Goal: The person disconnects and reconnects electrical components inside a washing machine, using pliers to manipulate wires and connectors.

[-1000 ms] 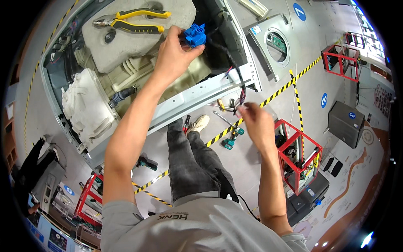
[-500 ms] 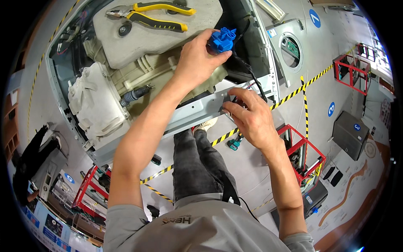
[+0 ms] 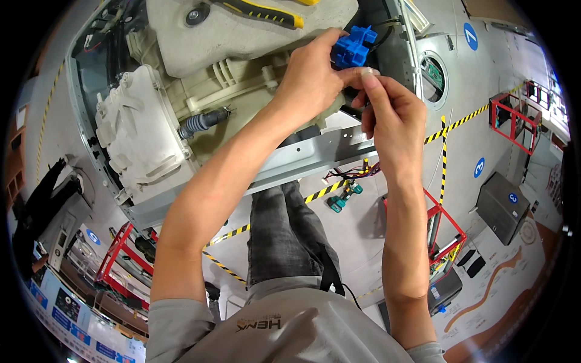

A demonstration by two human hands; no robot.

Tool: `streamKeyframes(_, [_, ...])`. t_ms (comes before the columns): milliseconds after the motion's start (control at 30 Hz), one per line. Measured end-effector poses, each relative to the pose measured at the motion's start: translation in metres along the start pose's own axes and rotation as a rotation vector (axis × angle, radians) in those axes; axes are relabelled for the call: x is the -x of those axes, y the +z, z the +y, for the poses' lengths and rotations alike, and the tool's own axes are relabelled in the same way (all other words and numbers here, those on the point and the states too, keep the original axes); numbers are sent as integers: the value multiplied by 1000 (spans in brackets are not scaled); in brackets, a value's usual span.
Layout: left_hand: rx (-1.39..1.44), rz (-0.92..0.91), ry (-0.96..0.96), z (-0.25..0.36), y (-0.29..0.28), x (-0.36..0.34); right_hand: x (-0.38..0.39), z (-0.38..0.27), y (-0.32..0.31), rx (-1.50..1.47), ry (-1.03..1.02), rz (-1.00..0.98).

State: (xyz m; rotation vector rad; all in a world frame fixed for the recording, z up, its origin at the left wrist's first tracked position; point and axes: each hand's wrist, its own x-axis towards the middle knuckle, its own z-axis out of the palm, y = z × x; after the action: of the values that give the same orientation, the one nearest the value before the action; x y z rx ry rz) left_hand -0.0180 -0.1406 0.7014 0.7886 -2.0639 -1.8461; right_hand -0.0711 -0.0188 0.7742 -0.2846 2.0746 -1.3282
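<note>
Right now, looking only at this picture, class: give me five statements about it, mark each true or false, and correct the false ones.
1. The left hand holds a blue part. True.
2. The right hand is far from the left. False: the right hand is close beside it.
3. The pliers lie on the grey block. True.
4. The green drill rests on the block. False: the green drill is on the floor.
5. The ribbed hose is bright yellow. False: the ribbed hose is grey.
</note>
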Motion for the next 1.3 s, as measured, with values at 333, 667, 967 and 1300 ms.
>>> streamKeyframes(333, [-157,71,237,-17,3,2,-1,4,11,503,-176,91])
streamKeyframes(667, [-126,6,171,-21,8,-2,3,12,15,195,-101,189])
streamKeyframes(967, [95,36,284,-14,6,1,2,9,11,201,-168,241])
streamKeyframes(1300, [513,-282,-79,-15,0,-8,-3,21,4,-4,-111,249])
